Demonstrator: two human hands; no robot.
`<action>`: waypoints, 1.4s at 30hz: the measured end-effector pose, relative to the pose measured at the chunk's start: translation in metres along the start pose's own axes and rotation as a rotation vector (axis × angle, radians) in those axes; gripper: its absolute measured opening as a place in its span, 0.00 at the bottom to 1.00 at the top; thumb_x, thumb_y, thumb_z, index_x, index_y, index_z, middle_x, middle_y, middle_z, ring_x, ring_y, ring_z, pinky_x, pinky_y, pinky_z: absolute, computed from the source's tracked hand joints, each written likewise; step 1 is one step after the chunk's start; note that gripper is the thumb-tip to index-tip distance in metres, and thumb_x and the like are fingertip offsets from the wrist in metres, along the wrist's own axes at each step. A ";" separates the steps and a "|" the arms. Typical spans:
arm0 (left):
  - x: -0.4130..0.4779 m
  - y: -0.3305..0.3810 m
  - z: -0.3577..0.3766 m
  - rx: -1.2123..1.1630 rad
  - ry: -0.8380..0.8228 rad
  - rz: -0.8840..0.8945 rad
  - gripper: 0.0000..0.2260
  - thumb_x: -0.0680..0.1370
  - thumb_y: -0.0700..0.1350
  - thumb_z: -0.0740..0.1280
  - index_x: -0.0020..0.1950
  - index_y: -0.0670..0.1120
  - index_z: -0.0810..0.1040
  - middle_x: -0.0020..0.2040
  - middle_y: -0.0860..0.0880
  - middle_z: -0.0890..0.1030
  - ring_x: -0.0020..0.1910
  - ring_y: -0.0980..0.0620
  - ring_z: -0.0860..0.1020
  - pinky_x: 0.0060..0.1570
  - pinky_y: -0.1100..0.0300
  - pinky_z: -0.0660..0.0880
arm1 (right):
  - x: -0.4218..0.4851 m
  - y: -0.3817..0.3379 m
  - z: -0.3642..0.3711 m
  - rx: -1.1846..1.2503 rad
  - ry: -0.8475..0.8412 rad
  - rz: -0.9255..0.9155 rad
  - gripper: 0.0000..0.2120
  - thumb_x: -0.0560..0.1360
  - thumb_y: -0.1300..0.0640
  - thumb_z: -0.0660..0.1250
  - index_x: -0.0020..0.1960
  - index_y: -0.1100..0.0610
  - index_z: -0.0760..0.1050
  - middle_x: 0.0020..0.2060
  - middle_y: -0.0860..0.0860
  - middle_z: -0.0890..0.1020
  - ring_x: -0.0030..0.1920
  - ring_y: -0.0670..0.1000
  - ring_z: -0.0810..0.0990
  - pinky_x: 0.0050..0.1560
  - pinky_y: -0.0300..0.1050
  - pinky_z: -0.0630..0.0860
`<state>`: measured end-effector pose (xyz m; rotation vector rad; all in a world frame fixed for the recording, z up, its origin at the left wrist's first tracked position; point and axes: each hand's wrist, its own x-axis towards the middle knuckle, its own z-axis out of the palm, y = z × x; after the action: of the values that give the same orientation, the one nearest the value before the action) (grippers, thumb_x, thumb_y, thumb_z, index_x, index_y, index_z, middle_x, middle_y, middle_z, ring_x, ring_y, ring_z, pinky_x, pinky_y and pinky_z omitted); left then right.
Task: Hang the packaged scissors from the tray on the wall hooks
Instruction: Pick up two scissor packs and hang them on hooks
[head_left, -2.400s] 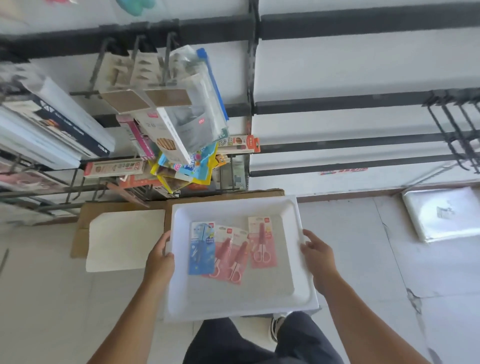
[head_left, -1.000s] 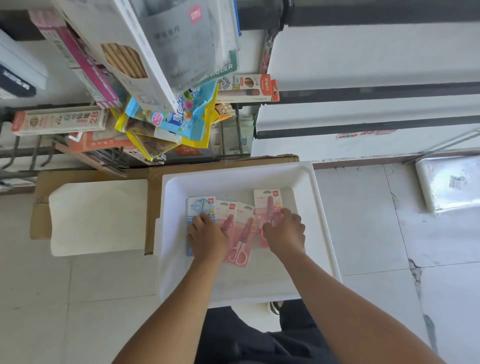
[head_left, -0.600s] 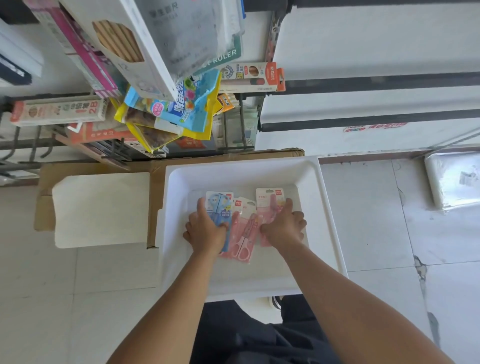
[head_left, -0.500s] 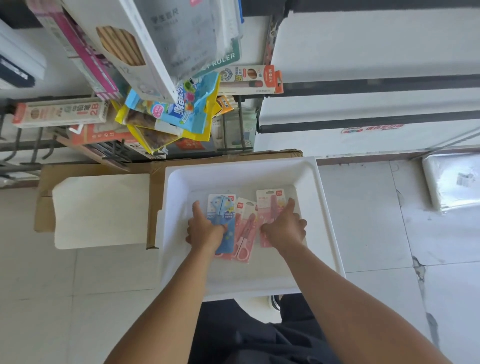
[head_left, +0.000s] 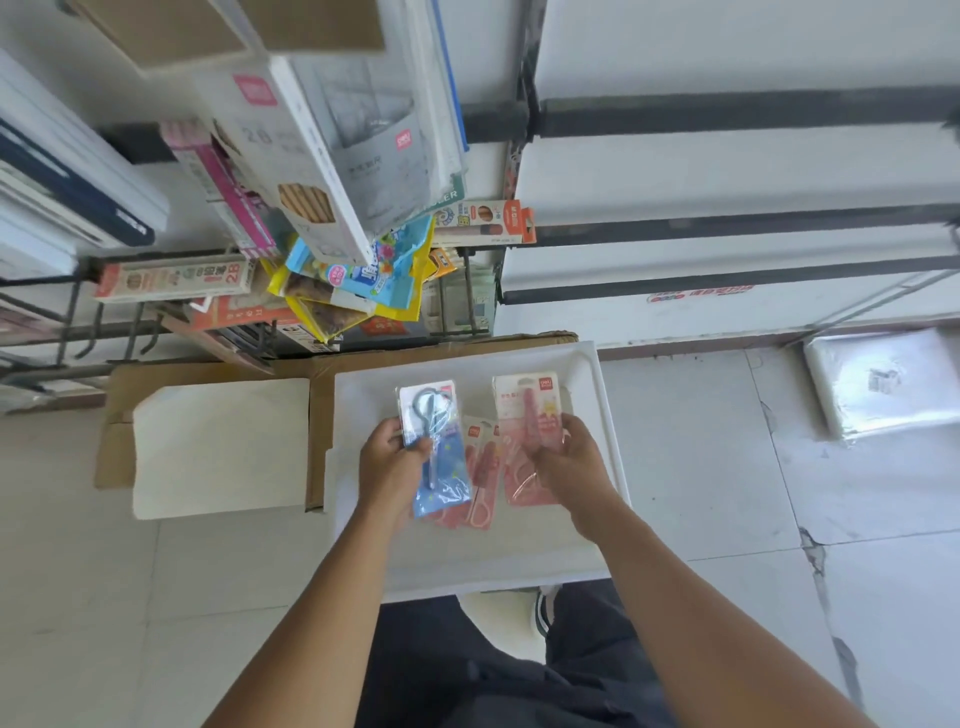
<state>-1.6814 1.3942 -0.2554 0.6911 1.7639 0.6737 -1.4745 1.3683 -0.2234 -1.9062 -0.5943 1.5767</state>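
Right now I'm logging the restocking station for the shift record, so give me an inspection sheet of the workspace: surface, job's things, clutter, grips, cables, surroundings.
Surface: white tray on a cardboard box, over pale floor tiles.
Job's things: blue scissors pack and pink scissors pack both lifted above the tray; more pink packs lie on the tray floor.
Clutter: white sheet on the box to the left; plastic-wrapped bundle on the floor to the right.
Grips: left hand shut on the blue pack; right hand shut on the pink pack.
Cables: nothing seen.
Surroundings: wall hooks loaded with stationery packs to the left; slat wall bare to the right.
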 end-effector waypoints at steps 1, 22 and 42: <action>-0.007 0.009 -0.004 -0.027 -0.016 0.022 0.10 0.76 0.35 0.69 0.48 0.51 0.79 0.46 0.52 0.86 0.47 0.47 0.84 0.46 0.50 0.80 | -0.007 -0.007 -0.002 0.035 -0.016 -0.006 0.14 0.80 0.64 0.67 0.62 0.52 0.73 0.49 0.52 0.86 0.40 0.50 0.88 0.31 0.40 0.81; -0.199 0.221 -0.002 -0.401 -0.220 0.593 0.12 0.78 0.34 0.67 0.56 0.47 0.82 0.54 0.46 0.87 0.54 0.44 0.84 0.58 0.48 0.78 | -0.167 -0.176 -0.117 0.263 -0.091 -0.679 0.12 0.79 0.67 0.68 0.62 0.62 0.76 0.47 0.56 0.88 0.44 0.54 0.88 0.40 0.46 0.83; -0.382 0.407 0.085 -0.601 -0.117 1.070 0.11 0.77 0.34 0.69 0.55 0.47 0.83 0.50 0.48 0.88 0.51 0.47 0.85 0.56 0.51 0.78 | -0.301 -0.348 -0.277 0.275 -0.185 -1.163 0.13 0.79 0.65 0.68 0.62 0.55 0.74 0.51 0.59 0.87 0.48 0.60 0.88 0.44 0.60 0.85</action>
<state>-1.4504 1.3970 0.2594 1.1867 0.8774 1.7380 -1.2530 1.3768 0.2661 -0.8620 -1.1961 0.9527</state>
